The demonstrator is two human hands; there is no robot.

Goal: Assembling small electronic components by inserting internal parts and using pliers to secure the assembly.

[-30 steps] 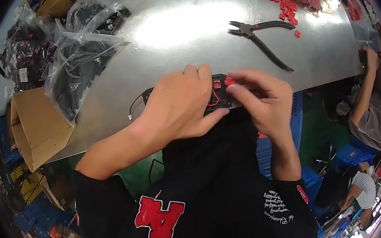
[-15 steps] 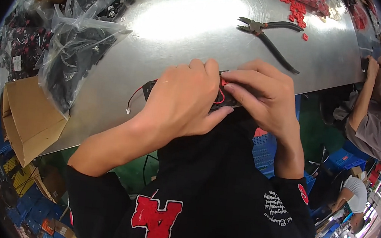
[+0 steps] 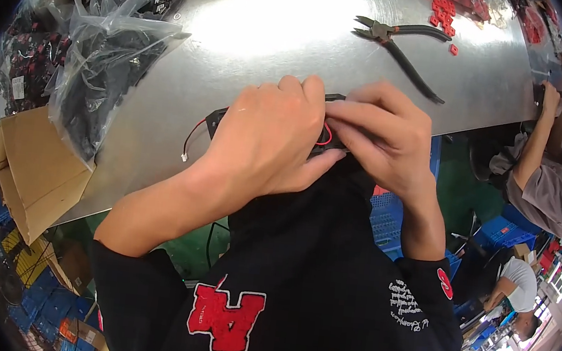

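And here are both hands at work, right at the table's (image 3: 167, 88) near edge, with the black case (image 3: 215, 121) between them. The left hand (image 3: 268, 133) lies across it, fingers curled over the top, thumb stretched along the near side, gripping it and covering most of it. In comes the right hand (image 3: 391, 136), thumb and forefinger drawn close together at the case's right end; whether they pinch anything, you cannot tell, for those fingertips are blurred and partly hidden. A red wire (image 3: 328, 136) loops out between the two hands, and past the left hand a thin lead trails to a small white plug (image 3: 184, 157). Farther in from the near edge, the pliers (image 3: 382, 30) lie with handles spread, and beyond them red pieces (image 3: 442, 11) scatter toward the far right, one sitting apart. Over by the left edge, there's a clear plastic bag (image 3: 112, 55) with dark things inside, and an open cardboard box (image 3: 45, 171) just beside it.
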